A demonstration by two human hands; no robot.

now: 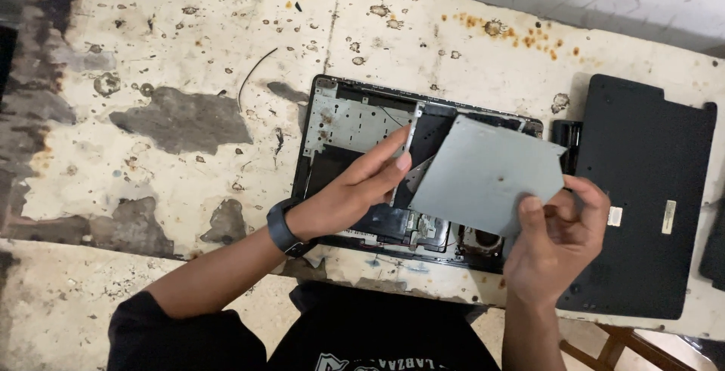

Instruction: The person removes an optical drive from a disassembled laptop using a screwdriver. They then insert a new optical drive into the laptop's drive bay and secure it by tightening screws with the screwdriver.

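Note:
An opened black laptop chassis lies on a stained white table, its inner metal plate and boards showing. My right hand grips a flat grey metal drive by its right corner, holding it tilted above the chassis. My left hand, with a dark watch on the wrist, reaches over the chassis and pinches a thin silver bracket strip at the drive's left edge. The drive hides the chassis's right half.
A black laptop bottom cover lies to the right of the chassis, near the table's edge. A thin dark wire lies on the table to the upper left. Wooden furniture shows below the table at bottom right.

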